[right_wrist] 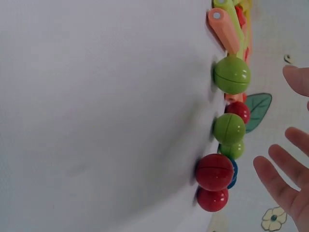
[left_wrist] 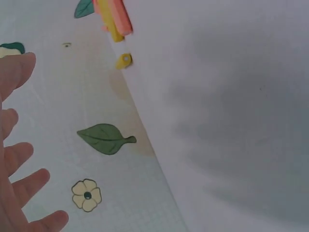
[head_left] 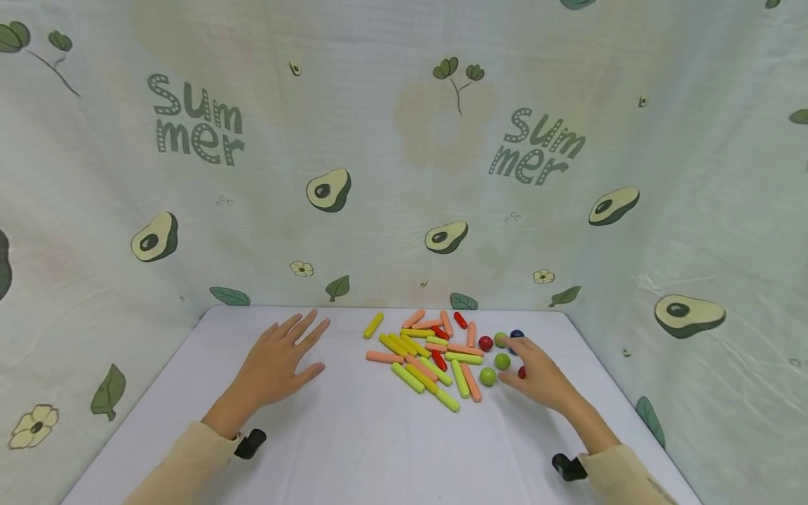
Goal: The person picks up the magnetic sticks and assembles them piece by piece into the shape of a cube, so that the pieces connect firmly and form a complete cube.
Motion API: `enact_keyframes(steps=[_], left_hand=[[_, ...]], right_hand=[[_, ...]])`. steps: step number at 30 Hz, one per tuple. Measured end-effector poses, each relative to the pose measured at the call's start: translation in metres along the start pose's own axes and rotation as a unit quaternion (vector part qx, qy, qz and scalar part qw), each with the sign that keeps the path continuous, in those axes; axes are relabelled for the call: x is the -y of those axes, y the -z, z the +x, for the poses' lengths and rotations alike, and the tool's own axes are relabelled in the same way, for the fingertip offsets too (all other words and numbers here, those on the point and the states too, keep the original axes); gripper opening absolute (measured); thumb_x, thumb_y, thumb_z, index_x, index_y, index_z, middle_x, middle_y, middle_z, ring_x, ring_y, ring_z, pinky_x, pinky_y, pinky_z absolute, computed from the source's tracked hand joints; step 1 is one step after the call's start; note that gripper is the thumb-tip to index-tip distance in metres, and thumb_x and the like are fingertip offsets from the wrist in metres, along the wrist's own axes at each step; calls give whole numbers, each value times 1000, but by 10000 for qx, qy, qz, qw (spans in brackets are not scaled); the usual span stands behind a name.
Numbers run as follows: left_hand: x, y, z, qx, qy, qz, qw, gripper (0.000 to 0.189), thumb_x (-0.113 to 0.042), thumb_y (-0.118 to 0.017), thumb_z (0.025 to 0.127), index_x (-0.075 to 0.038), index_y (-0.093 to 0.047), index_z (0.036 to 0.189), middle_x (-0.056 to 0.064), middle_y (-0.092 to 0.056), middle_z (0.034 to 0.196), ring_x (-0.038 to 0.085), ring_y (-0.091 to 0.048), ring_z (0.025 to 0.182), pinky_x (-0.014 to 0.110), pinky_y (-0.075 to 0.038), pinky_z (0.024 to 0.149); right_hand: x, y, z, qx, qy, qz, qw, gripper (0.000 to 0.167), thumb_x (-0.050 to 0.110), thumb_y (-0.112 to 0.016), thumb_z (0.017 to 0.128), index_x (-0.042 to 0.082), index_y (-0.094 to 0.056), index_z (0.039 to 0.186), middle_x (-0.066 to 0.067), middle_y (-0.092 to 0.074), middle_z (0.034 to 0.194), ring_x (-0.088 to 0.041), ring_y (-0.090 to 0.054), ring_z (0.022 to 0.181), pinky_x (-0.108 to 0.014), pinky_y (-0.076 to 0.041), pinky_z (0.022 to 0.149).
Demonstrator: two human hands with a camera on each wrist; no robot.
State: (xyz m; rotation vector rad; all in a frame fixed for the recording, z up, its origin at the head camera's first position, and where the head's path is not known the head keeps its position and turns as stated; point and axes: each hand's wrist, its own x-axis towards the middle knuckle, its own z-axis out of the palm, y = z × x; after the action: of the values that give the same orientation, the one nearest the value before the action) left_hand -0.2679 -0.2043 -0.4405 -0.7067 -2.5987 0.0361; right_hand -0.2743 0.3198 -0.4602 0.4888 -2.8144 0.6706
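My left hand (head_left: 274, 365) hovers over the left part of the table, fingers spread and holding nothing. Its fingers also show at the left edge of the left wrist view. My right hand (head_left: 536, 375) is over a small group of balls, with its fingers spread and no ball in its grasp. Near its thumb are a green ball (head_left: 488, 376) and another green ball (head_left: 502, 361). A red ball (right_wrist: 214, 172) and a blue ball (head_left: 517, 335) lie in the same group, partly hidden by the hand in the head view.
Left of the balls lie several short sticks: orange (head_left: 384, 357), yellow (head_left: 374, 325), yellow-green (head_left: 407, 377) and shorter red ones (head_left: 438, 360), some touching or overlapping. Printed cloth (head_left: 379, 140) rises behind and at both sides of the white table (head_left: 353, 456).
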Motion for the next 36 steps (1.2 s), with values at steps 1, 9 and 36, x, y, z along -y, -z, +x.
enact_keyframes(steps=[1,9,36], left_hand=[[-2,-2,1,32,-12,-32,10000,84,-52,-72,97,-19,-39,166,13,-40,168,42,-46,148,68,-41,114],[-15,-13,9,86,-75,-372,9992,82,-51,-72,98,-20,-37,166,13,-40,168,41,-46,148,64,-41,114],[-58,-77,60,1009,517,-2189,9691,61,-37,-81,96,-24,-58,152,6,-58,152,31,-54,139,57,-47,111]], right_hand=[[0,-2,0,33,-9,58,10000,69,18,-86,91,8,-55,151,-21,-57,148,-41,-61,127,-59,-56,100],[-3,-14,6,349,49,393,9986,64,14,-85,91,9,-58,149,-17,-66,129,-35,-64,111,-52,-59,92],[-5,-29,14,872,-333,484,9945,31,13,-84,92,11,-75,121,5,-72,107,-14,-62,92,-31,-58,82]])
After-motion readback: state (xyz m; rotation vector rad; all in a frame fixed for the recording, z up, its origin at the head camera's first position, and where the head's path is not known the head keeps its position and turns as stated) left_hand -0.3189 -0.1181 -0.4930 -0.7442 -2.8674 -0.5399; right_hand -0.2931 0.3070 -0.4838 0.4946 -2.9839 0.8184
